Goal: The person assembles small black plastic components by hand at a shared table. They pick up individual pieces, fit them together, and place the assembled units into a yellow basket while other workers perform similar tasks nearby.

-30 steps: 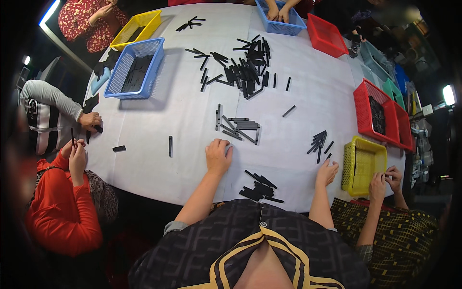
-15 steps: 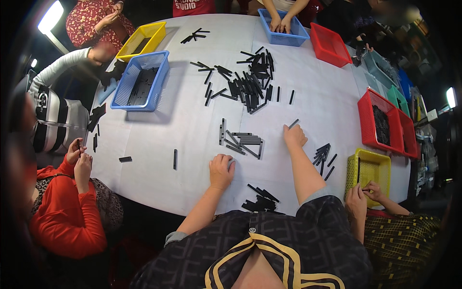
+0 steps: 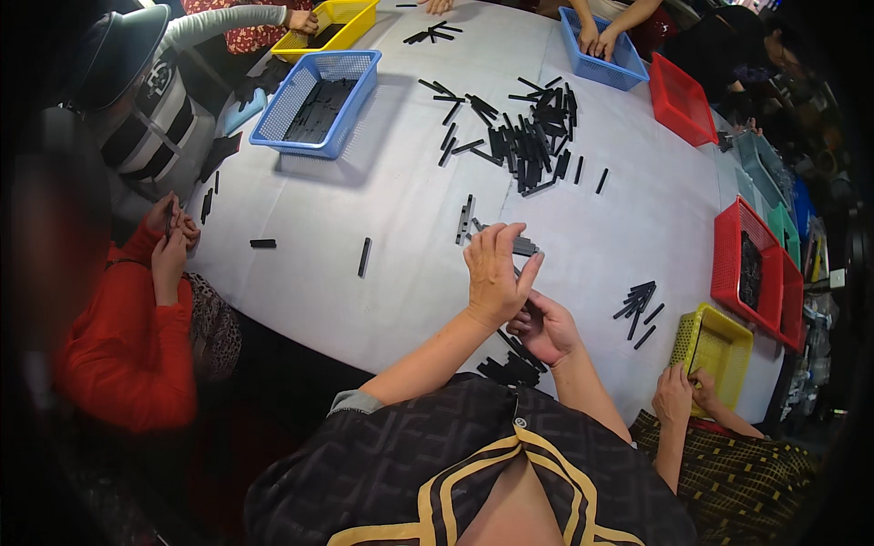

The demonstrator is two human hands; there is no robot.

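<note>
Head view, and both hands are close together over the white table [image 3: 410, 291]! Left hand [image 3: 496, 278] is up front, fingers straight and thumb spread, covering part of the grey strips [image 3: 525, 247], which poke out just past it; whether it grips one, I cannot tell. Right hand [image 3: 549, 332] sits just below and to its right, palm turned up, fingers curling; a grip there is hidden too. Right beside that hand, on its near side, lies a black bundle [image 3: 508, 371] of strips. Straight beyond both hands sprawls the big pile [image 3: 528, 150]! Off to their right, a small fan [image 3: 640, 298] of strips, then the yellow basket [image 3: 733, 350], with a co-worker's hands [image 3: 674, 393] at its near edge. Left of the left hand, one lone strip [image 3: 364, 257]; farther off that way, the blue basket [image 3: 357, 111] with black pieces inside.
</note>
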